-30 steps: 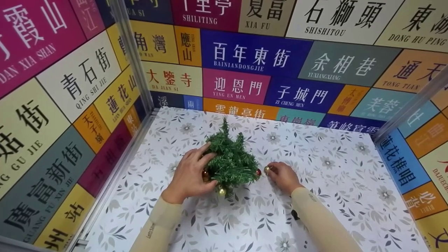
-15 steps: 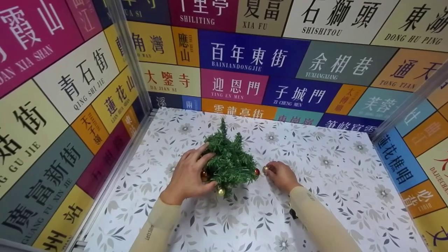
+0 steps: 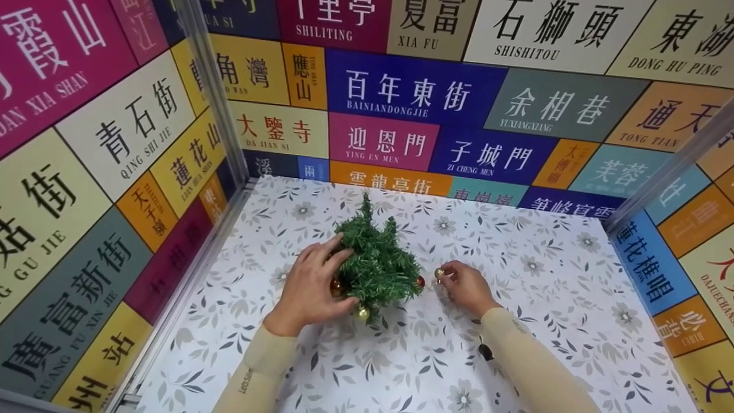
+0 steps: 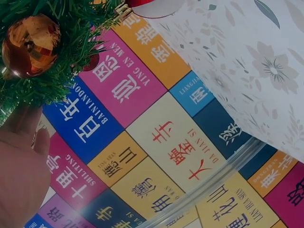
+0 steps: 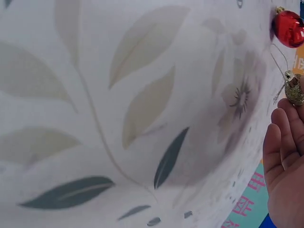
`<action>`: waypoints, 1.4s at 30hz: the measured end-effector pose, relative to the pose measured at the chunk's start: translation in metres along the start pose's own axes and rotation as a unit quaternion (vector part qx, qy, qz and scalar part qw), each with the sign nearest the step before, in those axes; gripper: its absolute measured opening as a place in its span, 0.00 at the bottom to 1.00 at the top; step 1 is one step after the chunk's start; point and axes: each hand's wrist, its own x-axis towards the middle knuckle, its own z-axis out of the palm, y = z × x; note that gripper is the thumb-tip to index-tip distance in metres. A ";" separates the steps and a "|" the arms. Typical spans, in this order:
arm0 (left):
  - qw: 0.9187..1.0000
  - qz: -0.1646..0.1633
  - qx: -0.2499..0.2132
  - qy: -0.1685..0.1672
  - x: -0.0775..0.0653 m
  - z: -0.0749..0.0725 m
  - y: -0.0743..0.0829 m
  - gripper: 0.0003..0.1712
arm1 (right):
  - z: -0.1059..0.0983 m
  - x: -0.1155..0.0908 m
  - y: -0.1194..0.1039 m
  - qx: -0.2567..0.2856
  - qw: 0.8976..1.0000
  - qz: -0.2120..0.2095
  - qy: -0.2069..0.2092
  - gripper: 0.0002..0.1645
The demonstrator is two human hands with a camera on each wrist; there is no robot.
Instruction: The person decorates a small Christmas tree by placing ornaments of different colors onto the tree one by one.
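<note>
A small green Christmas tree [image 3: 378, 264] stands on the table, leaning slightly. My left hand [image 3: 309, 287] holds its left side, fingers among the branches and thumb low at the front. Beside that hand hangs a shiny copper bauble [image 4: 32, 45], and a pale gold bauble [image 3: 362, 313] hangs at the front. To the right of the tree, my right hand [image 3: 467, 287] pinches a small glittery gold bauble [image 5: 295, 92] by its body. A thin loop of thread [image 5: 281, 53] trails from its cap. Close to it, a red bauble [image 5: 289, 29] hangs on the tree's right edge.
White cloth with grey leaves and flowers covers the table [image 3: 545, 344]. Panels with coloured place-name signs [image 3: 413, 86] enclose it at the back and both sides. A metal corner post [image 3: 221, 97] rises at the back left.
My right hand has lifted slightly and turned, with the gold bauble now higher between its fingertips. The left hand and the tree have stayed put.
</note>
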 end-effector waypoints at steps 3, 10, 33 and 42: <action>1.000 0.005 -0.001 0.009 0.000 0.001 0.000 0.51 | -0.007 -0.006 -0.004 0.005 1.000 -0.014 0.017 0.14; 1.000 0.013 0.000 0.024 0.000 0.001 0.001 0.52 | -0.020 -0.019 -0.017 0.026 0.997 -0.060 0.045 0.20; 0.996 0.048 0.006 0.075 0.005 0.000 0.013 0.42 | -0.043 -0.071 -0.092 0.154 0.964 -0.195 0.093 0.14; 0.987 0.084 -0.012 0.137 0.013 0.001 0.027 0.34 | -0.053 -0.094 -0.143 0.208 0.947 -0.230 0.081 0.12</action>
